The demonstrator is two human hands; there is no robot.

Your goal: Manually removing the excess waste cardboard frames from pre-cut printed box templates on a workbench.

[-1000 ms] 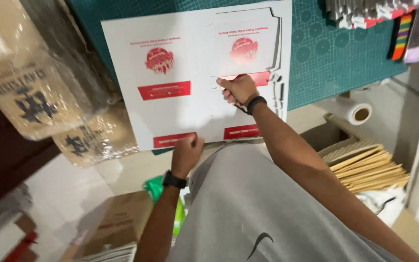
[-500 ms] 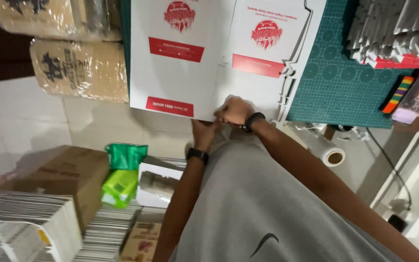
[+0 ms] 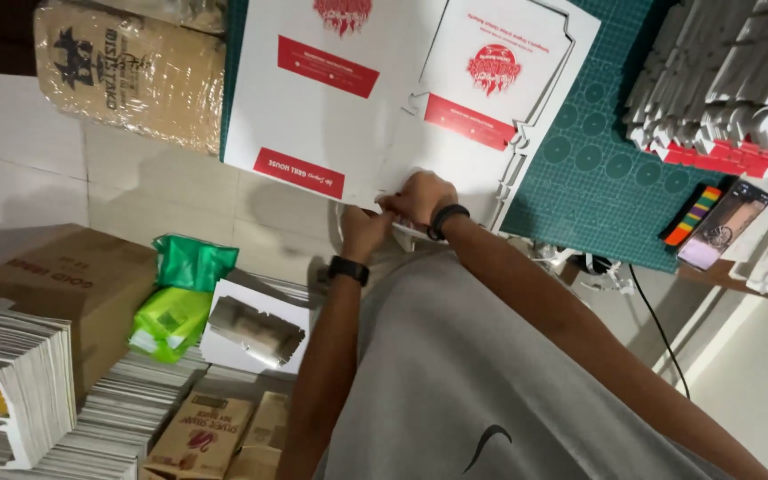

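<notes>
— Where are your hands?

— Your left hand (image 3: pixel 364 229) and right hand (image 3: pixel 418 197) sit close together, both pinching the near edge of the flat white-and-red box blank (image 3: pixel 402 98).

— And the blank?

— It lies unfolded, partly on the green cutting mat (image 3: pixel 597 169), its near edge hanging over the mat's rim. A phone (image 3: pixel 724 224) lies to your right.

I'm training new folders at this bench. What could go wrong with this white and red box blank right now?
Both hands, left hand and right hand, pinch the near edge of the box blank, which overhangs the green cutting mat; unsupported card may crease or tear off its fold line. The phone near the mat's corner could get knocked if the blank swings.
</notes>
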